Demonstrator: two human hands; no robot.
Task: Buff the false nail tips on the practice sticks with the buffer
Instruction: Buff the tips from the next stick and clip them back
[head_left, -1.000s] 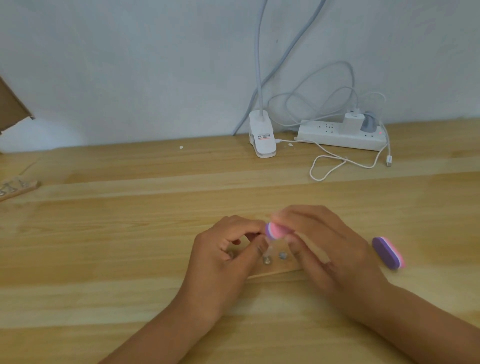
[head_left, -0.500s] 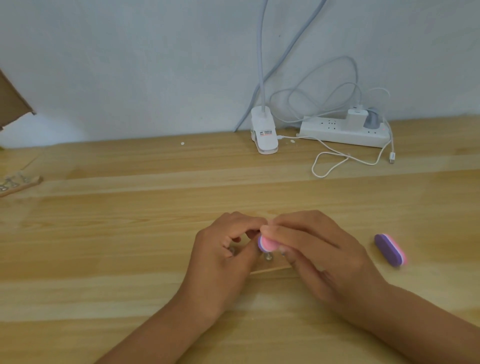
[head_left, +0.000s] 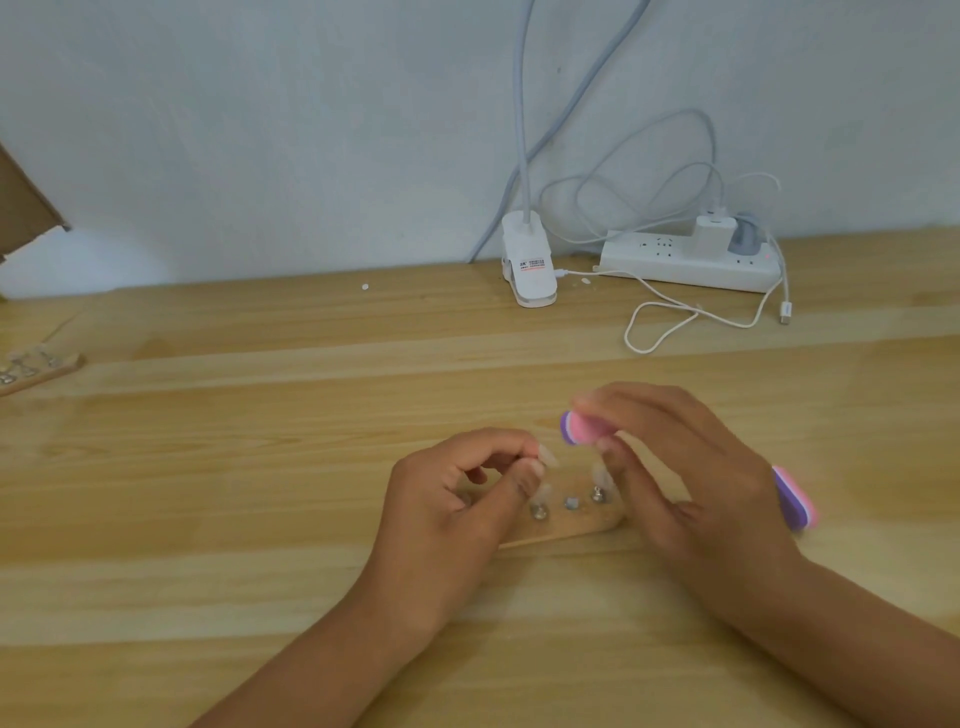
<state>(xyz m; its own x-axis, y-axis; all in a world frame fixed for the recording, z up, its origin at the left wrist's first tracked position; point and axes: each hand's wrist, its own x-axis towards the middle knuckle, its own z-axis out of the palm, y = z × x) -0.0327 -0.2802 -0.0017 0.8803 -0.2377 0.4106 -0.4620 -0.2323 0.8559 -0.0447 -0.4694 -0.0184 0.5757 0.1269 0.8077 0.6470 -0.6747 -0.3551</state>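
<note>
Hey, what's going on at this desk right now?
A person is buffing false nail tips. The left hand pinches one nail tip just above the wooden holder. The right hand holds a pink and purple buffer close beside that tip, seemingly just off it. A second buffer lies on the table beyond the right hand.
</note>
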